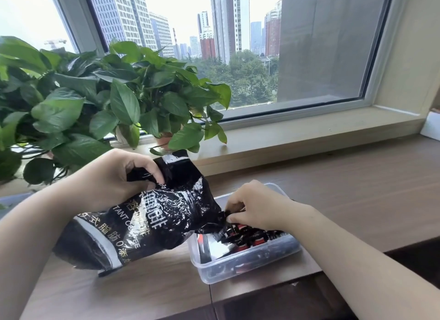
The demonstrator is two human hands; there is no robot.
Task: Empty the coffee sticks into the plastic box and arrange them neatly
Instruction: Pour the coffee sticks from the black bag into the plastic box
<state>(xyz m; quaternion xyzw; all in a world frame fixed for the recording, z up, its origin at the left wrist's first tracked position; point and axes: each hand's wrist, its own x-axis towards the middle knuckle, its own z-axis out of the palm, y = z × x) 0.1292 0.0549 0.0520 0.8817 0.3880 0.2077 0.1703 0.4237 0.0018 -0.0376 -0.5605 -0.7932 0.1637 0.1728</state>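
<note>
A wide window (238, 45) shows city towers and trees. Below it, a brown wooden desk (345, 176) runs along the sill, with leafy green potted plants (95, 100) at its far left corner. A large black coffee bag (152, 215) is held tipped above the desk's left half, its mouth pointing down to the right over a clear plastic box (250, 262), which stands near the desk's front edge. The left hand (114, 176) grips the bag's upper end, fingers curled round the foil. The right hand (257, 205), over the box, pinches the foil at the bag's mouth. Black and red coffee sticks (247, 238) lie jumbled inside the box.
</note>
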